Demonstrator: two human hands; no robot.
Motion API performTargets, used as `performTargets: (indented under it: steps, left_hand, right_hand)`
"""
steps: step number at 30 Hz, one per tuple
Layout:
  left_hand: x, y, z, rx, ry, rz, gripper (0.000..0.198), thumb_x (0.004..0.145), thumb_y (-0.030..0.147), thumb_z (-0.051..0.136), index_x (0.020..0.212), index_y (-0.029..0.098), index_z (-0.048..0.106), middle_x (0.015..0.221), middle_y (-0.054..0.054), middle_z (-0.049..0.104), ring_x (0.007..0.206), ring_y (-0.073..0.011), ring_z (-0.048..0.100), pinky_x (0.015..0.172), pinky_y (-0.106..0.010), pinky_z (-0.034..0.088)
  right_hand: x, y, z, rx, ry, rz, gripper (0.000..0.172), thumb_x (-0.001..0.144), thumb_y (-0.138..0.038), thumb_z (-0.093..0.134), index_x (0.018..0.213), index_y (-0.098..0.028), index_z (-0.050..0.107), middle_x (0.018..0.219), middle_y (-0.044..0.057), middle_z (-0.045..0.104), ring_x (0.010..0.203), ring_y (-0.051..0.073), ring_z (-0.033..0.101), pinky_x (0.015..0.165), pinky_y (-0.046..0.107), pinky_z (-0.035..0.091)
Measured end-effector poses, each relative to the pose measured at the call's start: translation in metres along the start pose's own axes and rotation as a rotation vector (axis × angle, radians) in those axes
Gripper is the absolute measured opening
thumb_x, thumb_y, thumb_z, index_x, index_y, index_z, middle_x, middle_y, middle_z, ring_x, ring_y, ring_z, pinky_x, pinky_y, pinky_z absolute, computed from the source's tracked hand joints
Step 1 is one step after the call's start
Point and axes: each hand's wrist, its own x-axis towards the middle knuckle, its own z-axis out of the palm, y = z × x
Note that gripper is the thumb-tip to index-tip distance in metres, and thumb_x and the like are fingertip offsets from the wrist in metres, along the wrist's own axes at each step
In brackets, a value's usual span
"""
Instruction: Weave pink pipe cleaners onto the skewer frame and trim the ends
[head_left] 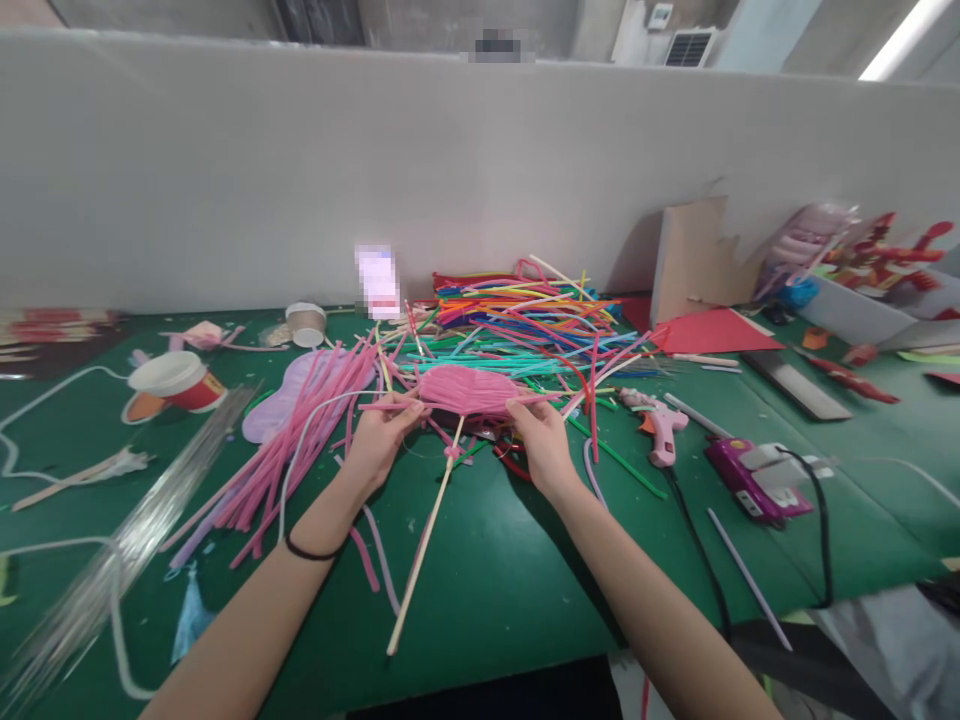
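Observation:
A pink heart-shaped fan woven from pipe cleaners point(469, 390) sits on a thin wooden stick point(424, 545) over the green table point(495, 570). My left hand point(382, 435) pinches its left edge, fingers closed on a pink pipe cleaner end. Gripping the heart's right edge is my right hand point(541, 440), also closed. The stick slants down toward the table's near edge.
A heap of coloured pipe cleaners point(525, 315) lies behind, with pink ones point(296, 450) to the left. A pink glue gun point(660, 430), a purple device point(750, 475), paper cups point(176, 380), silver wires point(127, 540) and red card point(712, 330) surround the work. A grey partition stands behind.

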Motion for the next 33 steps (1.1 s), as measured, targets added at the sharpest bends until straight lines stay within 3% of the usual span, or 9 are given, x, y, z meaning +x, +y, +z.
performTargets:
  steps: [4, 7, 11, 15, 20, 24, 29, 33]
  left_hand:
    - [-0.003, 0.003, 0.005, -0.021, 0.051, 0.091, 0.032, 0.064, 0.027, 0.083, 0.084, 0.018, 0.06, 0.074, 0.001, 0.067, 0.076, -0.0143, 0.067, 0.087, -0.034, 0.053]
    - [-0.007, 0.006, 0.011, -0.1, 0.058, 0.1, 0.042, 0.065, 0.025, 0.083, 0.097, 0.021, 0.057, 0.078, 0.003, 0.069, 0.076, -0.0141, 0.069, 0.085, -0.037, 0.055]
    - [-0.015, 0.005, 0.021, -0.142, -0.084, -0.075, 0.036, 0.07, 0.033, 0.08, 0.099, 0.02, 0.061, 0.093, -0.003, 0.073, 0.084, -0.019, 0.071, 0.083, -0.038, 0.057]
    - [-0.025, -0.001, 0.031, -0.08, -0.191, -0.284, 0.032, 0.072, 0.04, 0.077, 0.089, 0.013, 0.07, 0.089, -0.011, 0.075, 0.086, -0.026, 0.072, 0.083, -0.039, 0.058]
    - [-0.029, 0.001, 0.033, -0.081, -0.144, -0.283, 0.028, 0.069, 0.031, 0.08, 0.089, 0.013, 0.074, 0.098, -0.012, 0.075, 0.094, -0.0276, 0.071, 0.09, -0.039, 0.056]
    - [-0.026, 0.003, 0.028, -0.071, -0.095, -0.259, 0.026, 0.066, 0.031, 0.08, 0.084, 0.013, 0.075, 0.097, -0.013, 0.076, 0.094, -0.0297, 0.071, 0.088, -0.042, 0.056]
    - [-0.023, 0.003, 0.024, -0.038, -0.066, -0.241, 0.026, 0.067, 0.031, 0.08, 0.085, 0.012, 0.075, 0.095, -0.013, 0.076, 0.091, -0.0281, 0.071, 0.087, -0.041, 0.056]
    - [-0.024, 0.005, 0.023, -0.035, -0.046, -0.228, 0.027, 0.069, 0.032, 0.079, 0.086, 0.012, 0.076, 0.094, -0.012, 0.076, 0.086, -0.0248, 0.072, 0.084, -0.037, 0.056]
  right_hand:
    - [-0.007, -0.011, 0.007, 0.182, -0.037, 0.005, 0.021, 0.065, -0.029, 0.076, 0.077, -0.019, 0.063, 0.077, -0.002, 0.069, 0.073, 0.013, 0.064, 0.077, 0.029, 0.052]
    - [-0.009, -0.018, 0.01, 0.274, -0.05, -0.002, 0.019, 0.064, -0.026, 0.077, 0.073, -0.019, 0.062, 0.078, -0.002, 0.069, 0.077, 0.013, 0.065, 0.082, 0.029, 0.054]
    - [-0.011, -0.019, 0.011, 0.291, -0.044, 0.008, 0.02, 0.064, -0.026, 0.078, 0.072, -0.02, 0.061, 0.078, -0.003, 0.069, 0.077, 0.012, 0.065, 0.082, 0.028, 0.055]
    - [-0.013, -0.015, 0.012, 0.25, -0.088, -0.003, 0.022, 0.065, -0.03, 0.078, 0.079, -0.021, 0.063, 0.083, -0.002, 0.07, 0.08, 0.013, 0.066, 0.082, 0.028, 0.055]
    - [-0.014, -0.014, 0.01, 0.131, -0.137, -0.078, 0.022, 0.068, -0.034, 0.075, 0.081, -0.022, 0.062, 0.091, 0.0, 0.071, 0.086, 0.017, 0.067, 0.087, 0.036, 0.055]
    - [-0.011, -0.013, 0.005, 0.038, -0.158, -0.131, 0.024, 0.071, -0.039, 0.074, 0.082, -0.021, 0.062, 0.103, 0.004, 0.069, 0.09, 0.02, 0.067, 0.082, 0.038, 0.057]
    - [-0.001, -0.015, -0.007, -0.052, -0.037, -0.181, 0.026, 0.075, -0.041, 0.072, 0.088, -0.02, 0.064, 0.078, -0.001, 0.066, 0.068, 0.013, 0.063, 0.062, 0.026, 0.053]
    - [0.001, -0.021, -0.011, -0.054, -0.015, -0.255, 0.032, 0.074, -0.035, 0.074, 0.099, -0.023, 0.059, 0.077, -0.003, 0.067, 0.066, 0.013, 0.065, 0.064, 0.026, 0.053]
